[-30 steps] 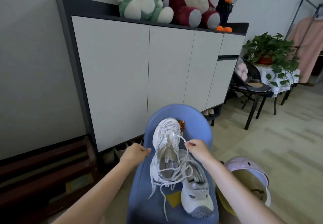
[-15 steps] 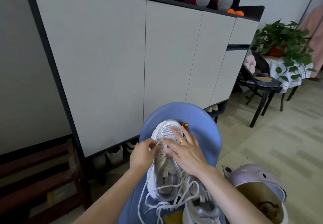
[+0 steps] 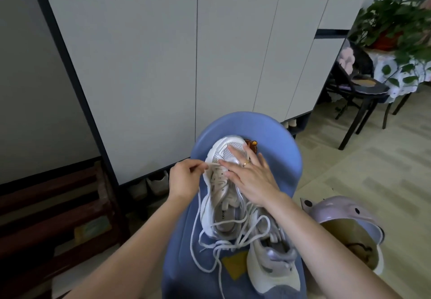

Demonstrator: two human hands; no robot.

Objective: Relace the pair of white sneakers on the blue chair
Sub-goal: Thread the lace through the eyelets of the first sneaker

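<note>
- Insole print in the far sneaker (image 3: 221, 196) seems to read "CECE", too small to be sure.
- Both white, silver-trimmed sneakers lie on the blue chair (image 3: 275, 140), the near sneaker (image 3: 272, 268) at its front, loose lace (image 3: 210, 245) trailing.
- Left hand (image 3: 184, 179) pinches a lace end.
- Right hand (image 3: 251, 177) lies flat, fingers spread, on the far sneaker's toe.

Blue chair (image 3: 286, 158) — two white sneakers (image 3: 224, 196) on seat, loose laces (image 3: 205, 245) trailing.
</note>
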